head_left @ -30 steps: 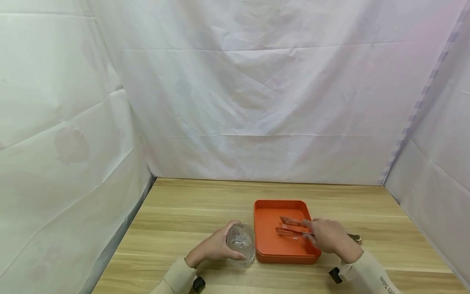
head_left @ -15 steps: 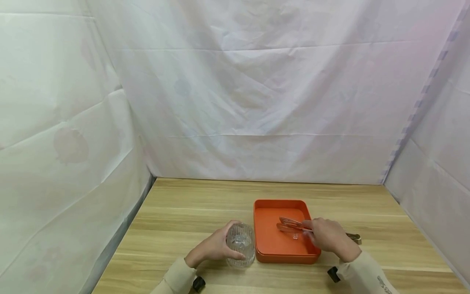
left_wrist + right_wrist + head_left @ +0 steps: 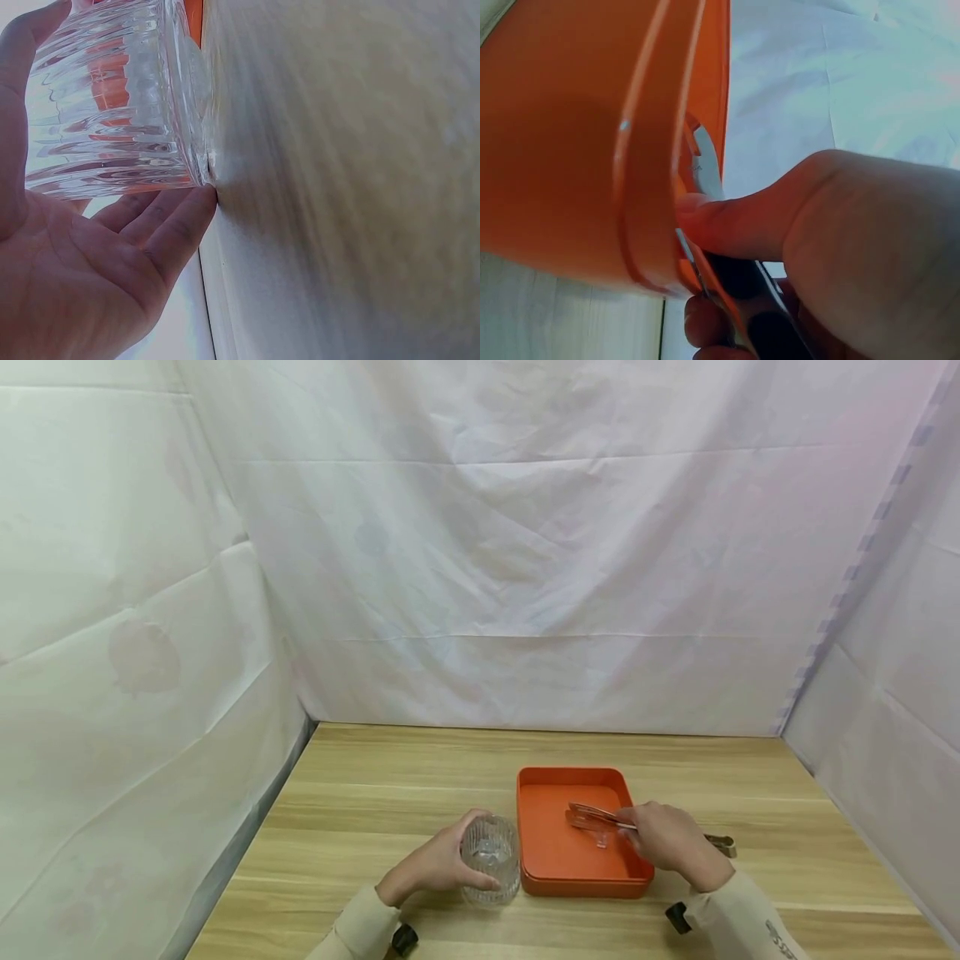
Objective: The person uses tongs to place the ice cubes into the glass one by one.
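My left hand curves around a clear ribbed glass, thumb on the near side and fingers behind. The glass stands upright on the table, just left of a square orange tray. Something clear shows inside it, too indistinct to name. In my right hand is a pair of metal tongs, pinched partway along, with dark patches on the handle. Their tips reach down into the tray, close together, and the handle end sticks out behind the hand. Beside the tips lies a small clear piece; whether they touch it, I cannot tell.
The wood-grain table runs back to a hanging white cloth. More white cloth hangs at the left and right sides. The tray's raised walls surround the tong tips.
The two arms of the tongs, spread apart a second ago, have come close together over the tray. My left hand and the glass have stayed in place.
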### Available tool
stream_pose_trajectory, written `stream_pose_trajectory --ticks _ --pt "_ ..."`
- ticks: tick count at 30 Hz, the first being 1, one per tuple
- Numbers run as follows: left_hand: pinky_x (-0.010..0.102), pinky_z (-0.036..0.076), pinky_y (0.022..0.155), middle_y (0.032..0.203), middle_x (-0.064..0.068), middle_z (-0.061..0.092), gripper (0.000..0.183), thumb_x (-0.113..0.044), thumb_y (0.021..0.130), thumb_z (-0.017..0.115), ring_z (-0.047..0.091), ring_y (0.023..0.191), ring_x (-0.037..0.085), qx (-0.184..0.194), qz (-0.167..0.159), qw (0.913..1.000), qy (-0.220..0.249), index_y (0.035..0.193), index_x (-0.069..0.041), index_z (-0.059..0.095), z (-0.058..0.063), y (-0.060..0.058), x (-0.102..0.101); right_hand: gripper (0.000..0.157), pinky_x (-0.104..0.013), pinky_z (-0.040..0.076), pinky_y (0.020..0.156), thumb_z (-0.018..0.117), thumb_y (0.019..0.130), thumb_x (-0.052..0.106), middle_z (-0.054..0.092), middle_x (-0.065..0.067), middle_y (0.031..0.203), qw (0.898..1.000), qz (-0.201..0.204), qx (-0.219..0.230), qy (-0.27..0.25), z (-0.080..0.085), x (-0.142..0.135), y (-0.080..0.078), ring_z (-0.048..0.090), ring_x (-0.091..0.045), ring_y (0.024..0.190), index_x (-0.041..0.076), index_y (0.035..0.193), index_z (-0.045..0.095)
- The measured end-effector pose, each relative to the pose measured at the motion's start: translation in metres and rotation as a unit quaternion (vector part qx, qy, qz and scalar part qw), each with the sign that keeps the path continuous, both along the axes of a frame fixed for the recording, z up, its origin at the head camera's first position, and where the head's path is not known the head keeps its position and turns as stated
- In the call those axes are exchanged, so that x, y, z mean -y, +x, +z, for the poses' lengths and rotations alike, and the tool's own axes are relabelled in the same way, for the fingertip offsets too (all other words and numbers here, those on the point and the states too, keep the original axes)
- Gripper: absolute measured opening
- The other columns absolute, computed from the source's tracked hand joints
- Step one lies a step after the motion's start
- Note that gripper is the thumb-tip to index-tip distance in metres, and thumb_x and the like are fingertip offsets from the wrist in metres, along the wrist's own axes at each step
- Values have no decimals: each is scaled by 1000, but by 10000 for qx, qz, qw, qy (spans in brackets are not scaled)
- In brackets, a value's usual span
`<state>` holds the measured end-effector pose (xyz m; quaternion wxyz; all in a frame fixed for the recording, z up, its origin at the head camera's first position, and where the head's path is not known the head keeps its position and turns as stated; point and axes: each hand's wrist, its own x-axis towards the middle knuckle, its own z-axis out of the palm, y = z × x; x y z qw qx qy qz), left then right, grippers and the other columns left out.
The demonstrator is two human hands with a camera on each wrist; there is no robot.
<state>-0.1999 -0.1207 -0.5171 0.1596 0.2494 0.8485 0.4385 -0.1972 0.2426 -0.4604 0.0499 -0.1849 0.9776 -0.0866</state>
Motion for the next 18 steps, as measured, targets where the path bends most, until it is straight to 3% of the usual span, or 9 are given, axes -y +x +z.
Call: stream_pose_trajectory --ticks 5,12,18 --pt "40 49 89 122 2 59 97 -45 69 89 58 107 17 11 -5 10000 6 146 -19 37 2 1 -1 22 -36 50 60 72 90 19 72 -2 91 9999 80 -120 72 -1 -2 0 61 -16 72 13 111 74" --pt "40 49 90 123 3 59 93 -45 69 89 58 108 17 -10 -13 10000 39 145 -25 38 3 1 -1 16 -33 48 58 73 89 19 70 2 84 9996 121 -258 2 -2 -4 1 56 -11 65 15 105 74" --pt "39 50 89 123 3 60 95 -44 69 89 58 108 17 -3 -42 10000 40 146 -20 37 1 0 -1 23 -33 49 58 72 90 21 72 0 91 9996 111 -239 110 -2 -4 2 57 -12 67 15 112 73"
